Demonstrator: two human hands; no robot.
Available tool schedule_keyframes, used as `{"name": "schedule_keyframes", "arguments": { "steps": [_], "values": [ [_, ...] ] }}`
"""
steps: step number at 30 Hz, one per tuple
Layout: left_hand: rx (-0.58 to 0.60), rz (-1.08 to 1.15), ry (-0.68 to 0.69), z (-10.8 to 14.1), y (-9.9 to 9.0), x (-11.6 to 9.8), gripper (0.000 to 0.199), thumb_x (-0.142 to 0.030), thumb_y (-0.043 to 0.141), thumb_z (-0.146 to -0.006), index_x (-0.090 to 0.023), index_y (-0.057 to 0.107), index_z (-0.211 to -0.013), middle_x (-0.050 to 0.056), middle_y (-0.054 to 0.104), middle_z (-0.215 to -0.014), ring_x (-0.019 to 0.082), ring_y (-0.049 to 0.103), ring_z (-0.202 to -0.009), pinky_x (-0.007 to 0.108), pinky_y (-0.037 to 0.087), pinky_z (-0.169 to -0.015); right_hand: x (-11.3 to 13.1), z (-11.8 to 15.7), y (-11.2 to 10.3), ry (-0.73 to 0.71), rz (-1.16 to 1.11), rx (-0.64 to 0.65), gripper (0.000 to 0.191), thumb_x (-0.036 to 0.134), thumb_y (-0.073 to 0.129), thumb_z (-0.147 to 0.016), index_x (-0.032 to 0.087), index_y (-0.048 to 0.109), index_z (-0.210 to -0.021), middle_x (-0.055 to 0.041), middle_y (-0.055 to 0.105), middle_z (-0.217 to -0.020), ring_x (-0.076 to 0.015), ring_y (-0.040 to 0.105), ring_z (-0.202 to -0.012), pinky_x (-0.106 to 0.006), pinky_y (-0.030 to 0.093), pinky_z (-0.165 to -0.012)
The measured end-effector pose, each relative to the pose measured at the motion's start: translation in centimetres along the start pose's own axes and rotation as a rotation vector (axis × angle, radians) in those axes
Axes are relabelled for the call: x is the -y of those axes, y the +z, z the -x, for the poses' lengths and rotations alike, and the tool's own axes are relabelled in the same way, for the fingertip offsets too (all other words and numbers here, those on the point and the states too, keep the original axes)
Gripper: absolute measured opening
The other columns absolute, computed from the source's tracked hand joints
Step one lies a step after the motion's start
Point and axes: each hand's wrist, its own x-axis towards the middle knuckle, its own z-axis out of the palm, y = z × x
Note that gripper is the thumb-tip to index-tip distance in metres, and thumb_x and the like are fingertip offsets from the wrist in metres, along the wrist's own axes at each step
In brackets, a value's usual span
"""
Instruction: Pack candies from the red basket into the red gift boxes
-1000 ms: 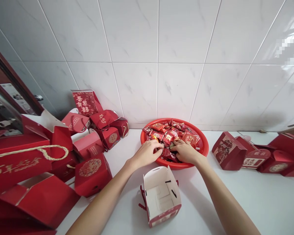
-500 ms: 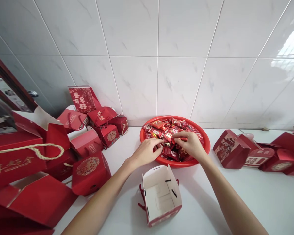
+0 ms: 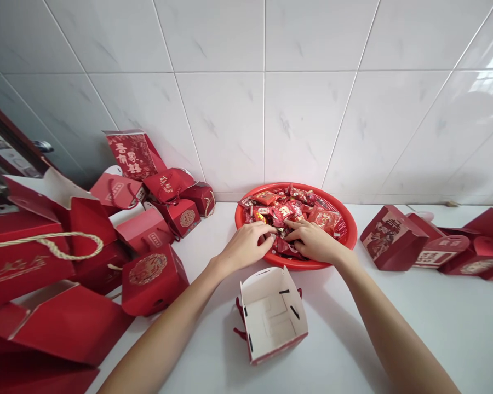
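A red plastic basket point(image 3: 347, 219) with a perforated wall holds a heap of small red-wrapped candies point(image 3: 283, 210). My left hand point(image 3: 248, 243) is at the basket's near left side. Its thumb and forefinger tips come close together among the wrappers, and what they pinch, if anything, is hidden. On the right, my right hand point(image 3: 312, 241) reaches over the near rim with fingers apart, the tips touching candies. Between my forearms stands an open-topped gift box point(image 3: 271, 317), white inside, with dark red cord handles. No contents show in it.
Several red gift boxes point(image 3: 154, 279) crowd the left of the white table point(image 3: 332, 339), some with open tops and cord handles. More red boxes point(image 3: 394, 238) stand in a row at right. A tiled wall point(image 3: 304, 126) rises behind the basket.
The view has tilted down slightly. My right hand has lowered deeper into the candies, with its fingers farther forward. My left hand stays at the basket's left side, its finger gap narrower. The gift box stays put.
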Motion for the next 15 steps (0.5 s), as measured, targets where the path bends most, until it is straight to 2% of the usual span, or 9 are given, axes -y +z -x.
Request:
{"name": "schedule_keyframes", "arguments": {
  "steps": [1, 3, 6, 10, 15],
  "values": [
    [0.002, -0.003, -0.003, 0.0, 0.0, 0.0, 0.027, -0.022, 0.052, -0.095, -0.019, 0.076, -0.108, 0.006, 0.077, -0.103, 0.022, 0.07, -0.095, 0.034, 0.052, -0.09, 0.0, 0.0, 0.0, 0.002, 0.014, 0.021, 0.048, 0.001, 0.046, -0.082, 0.02, 0.08, -0.111, -0.0127, 0.046, -0.159, -0.0385, 0.049, -0.139, -0.054, 0.043, -0.107],
    [0.007, -0.01, -0.009, 0.0, 0.0, 0.0, 0.028, -0.022, 0.052, -0.095, -0.019, 0.076, -0.107, 0.006, 0.077, -0.102, 0.022, 0.07, -0.093, 0.033, 0.052, -0.09, 0.1, 0.0, -0.1, 0.016, 0.017, 0.035, 0.053, 0.002, 0.046, -0.084, 0.022, 0.074, -0.125, -0.0136, 0.043, -0.161, -0.0386, 0.044, -0.144, -0.056, 0.041, -0.109],
    [0.018, -0.016, -0.012, 0.0, 0.0, 0.0, 0.028, -0.021, 0.051, -0.095, -0.019, 0.076, -0.107, 0.006, 0.077, -0.099, 0.022, 0.07, -0.089, 0.033, 0.053, -0.088, -0.1, -0.1, 0.1, 0.03, -0.047, -0.022, 0.051, 0.008, 0.048, -0.092, 0.019, 0.064, -0.139, -0.0167, 0.051, -0.155, -0.0374, 0.048, -0.141, -0.057, 0.042, -0.109],
    [0.005, -0.009, 0.001, 0.0, -0.1, 0.0, 0.028, -0.02, 0.052, -0.094, -0.018, 0.075, -0.109, 0.007, 0.077, -0.102, 0.022, 0.071, -0.092, 0.033, 0.053, -0.089, -0.7, -0.2, 0.2, -0.001, -0.301, -0.206, 0.035, 0.017, 0.056, -0.095, 0.018, 0.071, -0.126, -0.0133, 0.069, -0.135, -0.0315, 0.062, -0.127, -0.047, 0.05, -0.106],
    [-0.024, 0.066, -0.036, 0.1, -0.1, -0.2, 0.032, -0.024, 0.055, -0.093, -0.018, 0.069, -0.12, 0.005, 0.078, -0.093, 0.021, 0.072, -0.082, 0.033, 0.055, -0.082, -1.3, 0.2, -0.3, 0.034, -0.696, -0.399, 0.025, 0.026, 0.068, -0.086, 0.02, 0.078, -0.108, -0.0085, 0.079, -0.113, -0.0274, 0.073, -0.105, -0.042, 0.058, -0.094]
  ]
}}
